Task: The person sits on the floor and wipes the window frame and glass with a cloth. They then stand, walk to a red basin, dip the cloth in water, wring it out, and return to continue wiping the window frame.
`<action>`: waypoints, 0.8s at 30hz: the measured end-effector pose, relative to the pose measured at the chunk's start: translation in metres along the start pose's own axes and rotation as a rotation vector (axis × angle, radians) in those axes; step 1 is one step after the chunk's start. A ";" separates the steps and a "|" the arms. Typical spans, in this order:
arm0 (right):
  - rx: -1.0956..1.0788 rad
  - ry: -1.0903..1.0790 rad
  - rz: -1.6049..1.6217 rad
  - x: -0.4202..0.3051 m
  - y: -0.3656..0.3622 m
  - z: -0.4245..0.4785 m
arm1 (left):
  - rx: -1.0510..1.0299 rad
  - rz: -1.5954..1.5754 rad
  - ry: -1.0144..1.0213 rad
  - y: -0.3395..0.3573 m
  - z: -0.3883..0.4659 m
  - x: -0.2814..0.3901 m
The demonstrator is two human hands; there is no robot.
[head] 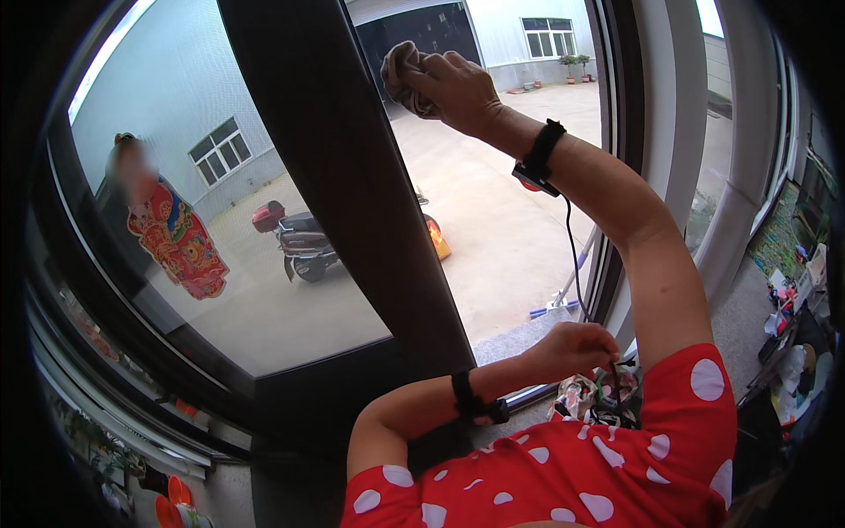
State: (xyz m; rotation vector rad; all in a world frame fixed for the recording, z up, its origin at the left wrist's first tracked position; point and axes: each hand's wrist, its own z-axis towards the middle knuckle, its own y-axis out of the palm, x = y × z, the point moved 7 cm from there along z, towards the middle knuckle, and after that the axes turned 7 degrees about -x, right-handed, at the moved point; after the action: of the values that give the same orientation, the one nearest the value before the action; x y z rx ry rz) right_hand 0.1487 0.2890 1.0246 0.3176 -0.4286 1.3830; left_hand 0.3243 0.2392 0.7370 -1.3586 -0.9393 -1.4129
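Note:
A crumpled grey-brown cloth is bunched in my right hand, which is raised high. The cloth is at the edge of a dark door frame; whether it touches there I cannot tell. My left hand is low in front of my chest, its fingers closed on a thin black cable. That cable runs up to a small device on the black strap around my right forearm. A second black strap with a device sits on my left wrist.
A red printed figure decoration is on the door's glass pane. Outside stand a motor scooter and, by the threshold, a long-handled mop or squeegee. Bags lie below my left hand. Clutter lines the right side.

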 end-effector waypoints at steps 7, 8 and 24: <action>-0.022 -0.171 0.082 -0.042 0.000 -0.044 | -0.006 0.387 -0.093 -0.021 -0.036 -0.016; -0.027 -0.202 0.071 -0.043 -0.001 -0.043 | -0.005 0.496 -0.121 -0.025 -0.044 -0.014; -0.223 0.421 -0.021 0.074 -0.007 0.082 | 1.024 2.211 0.208 -0.125 -0.170 0.225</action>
State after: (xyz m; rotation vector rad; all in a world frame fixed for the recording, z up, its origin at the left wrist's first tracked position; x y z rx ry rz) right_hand 0.1568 0.3147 1.1315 -0.1520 -0.2248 1.3244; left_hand 0.1664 0.0856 0.9535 -0.5894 0.3122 0.6335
